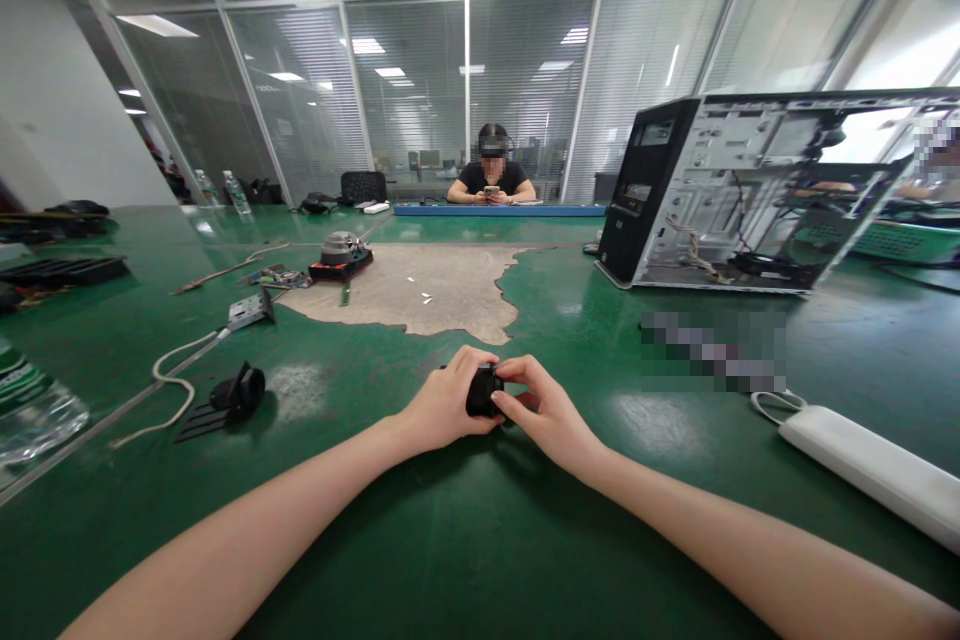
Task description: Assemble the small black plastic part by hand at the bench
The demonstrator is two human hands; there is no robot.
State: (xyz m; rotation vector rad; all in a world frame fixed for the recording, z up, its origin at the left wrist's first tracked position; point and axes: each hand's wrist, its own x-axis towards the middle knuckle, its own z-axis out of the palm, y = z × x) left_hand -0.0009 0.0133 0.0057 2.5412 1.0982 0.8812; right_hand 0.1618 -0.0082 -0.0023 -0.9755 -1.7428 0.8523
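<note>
Just above the green tabletop (450, 540), in the middle of the head view, a small black part (480, 394) sits between my two hands. My left hand (442, 405) wraps round it from the left, with fingers over the top and thumb below. From the right, my right hand (544, 410) pinches the part's right end between thumb and fingers. Its exact kind cannot be made out, since my fingers cover much of it. Left of my hands lies another black plastic piece (238, 390) with a round end and several slats.
An opened computer case (660, 190) stands at the right, a white power strip (862, 455) nearer. At the left are a water bottle (37, 410), a cable (180, 390) and a metal bracket (251, 312). A CPU cooler (343, 255) stands farther back. A person (491, 175) sits opposite with a phone.
</note>
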